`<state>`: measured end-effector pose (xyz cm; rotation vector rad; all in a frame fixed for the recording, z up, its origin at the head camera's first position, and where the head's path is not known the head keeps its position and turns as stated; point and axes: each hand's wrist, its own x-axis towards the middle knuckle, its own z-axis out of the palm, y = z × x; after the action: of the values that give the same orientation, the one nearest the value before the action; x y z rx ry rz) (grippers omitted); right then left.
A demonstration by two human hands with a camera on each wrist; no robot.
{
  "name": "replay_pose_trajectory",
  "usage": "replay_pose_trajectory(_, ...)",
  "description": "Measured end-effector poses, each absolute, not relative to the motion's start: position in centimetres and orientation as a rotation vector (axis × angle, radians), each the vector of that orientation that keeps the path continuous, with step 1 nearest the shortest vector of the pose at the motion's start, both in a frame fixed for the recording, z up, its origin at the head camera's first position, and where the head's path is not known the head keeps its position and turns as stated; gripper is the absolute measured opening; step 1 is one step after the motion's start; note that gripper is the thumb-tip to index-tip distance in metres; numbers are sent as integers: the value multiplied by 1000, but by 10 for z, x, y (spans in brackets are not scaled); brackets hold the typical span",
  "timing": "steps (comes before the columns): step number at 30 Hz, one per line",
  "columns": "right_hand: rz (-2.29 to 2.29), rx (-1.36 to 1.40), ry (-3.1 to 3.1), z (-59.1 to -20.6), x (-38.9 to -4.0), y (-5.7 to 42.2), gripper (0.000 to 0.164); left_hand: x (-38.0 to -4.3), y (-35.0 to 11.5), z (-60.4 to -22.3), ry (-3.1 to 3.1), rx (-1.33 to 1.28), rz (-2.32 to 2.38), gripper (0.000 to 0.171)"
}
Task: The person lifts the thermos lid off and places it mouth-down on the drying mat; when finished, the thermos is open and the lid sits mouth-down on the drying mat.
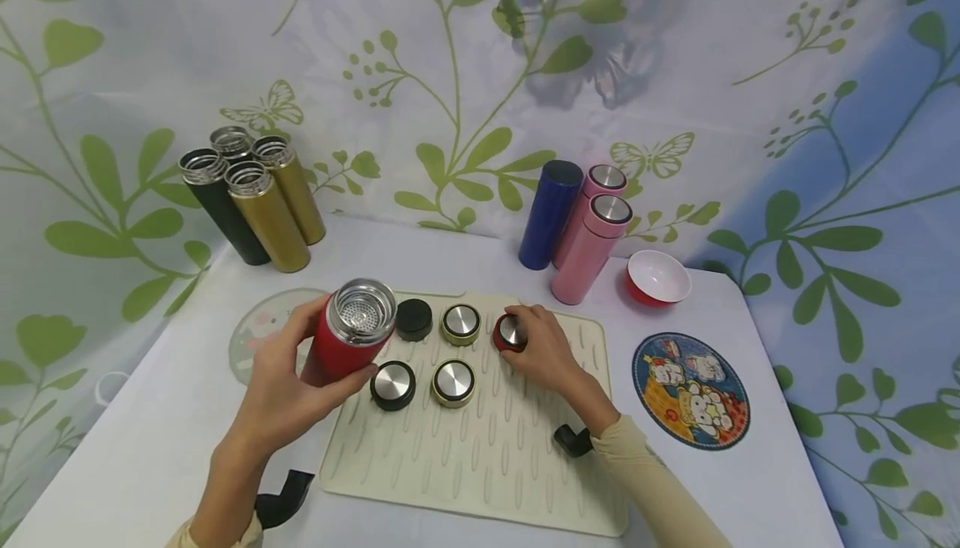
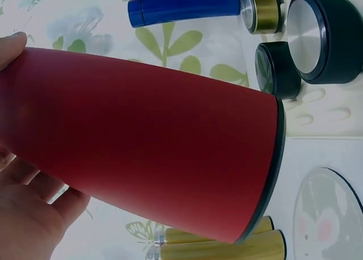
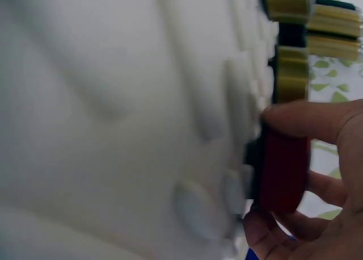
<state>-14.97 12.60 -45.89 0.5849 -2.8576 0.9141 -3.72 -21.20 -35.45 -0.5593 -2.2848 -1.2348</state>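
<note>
My left hand (image 1: 288, 381) grips a red thermos flask (image 1: 341, 356) above the left edge of the cream mat (image 1: 480, 469). The flask has no lid on, and a perforated strainer shows inside its steel mouth. In the left wrist view the red flask (image 2: 147, 135) fills the middle, its dark base toward the right. My right hand (image 1: 546, 352) pinches a red lid (image 1: 510, 332) with a steel top, low over the mat. The right wrist view shows the red lid (image 3: 286, 172) between thumb and fingers. Left of it sit gold-rimmed lids (image 1: 453, 382) and black lids (image 1: 393, 384).
Uncapped gold flasks (image 1: 270, 218) and dark flasks (image 1: 225, 206) stand back left. A blue flask (image 1: 551, 214) and pink flasks (image 1: 588, 252) stand back right, beside a red-and-white bowl (image 1: 660, 279). Round coasters lie at right (image 1: 692, 391) and, partly hidden, at left (image 1: 251, 335).
</note>
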Motion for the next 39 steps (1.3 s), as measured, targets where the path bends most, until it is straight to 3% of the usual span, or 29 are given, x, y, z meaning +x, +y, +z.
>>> replay_pose_trajectory(5, 920, 573, -2853, -466, -154, 129, 73, -37, -212, -352, -2280, -520, -1254, 90)
replay_pose_trajectory(13, 1032, 513, -2838, -463, -137, 146, 96, -42, -213, -347, -2237, -492, -1184, 91)
replay_pose_trajectory(22, 954, 321, -2986, -444, -53, 186, 91, -78, -225, -336, -2270, -280, -1122, 85)
replay_pose_trajectory(27, 762, 263, -3096, -442, -15, 201, 75, -107, -240, -337, -2280, -108, -1134, 79)
replay_pose_trajectory(32, 598, 365, -3183, -447, 9, 208, 59, -144, -255, -342, -2210, -27, -1149, 73)
replay_pose_trajectory(39, 546, 423, -3211, -447, 18, 209, 54, -194, -253, -353, -2236, 52, -1131, 70)
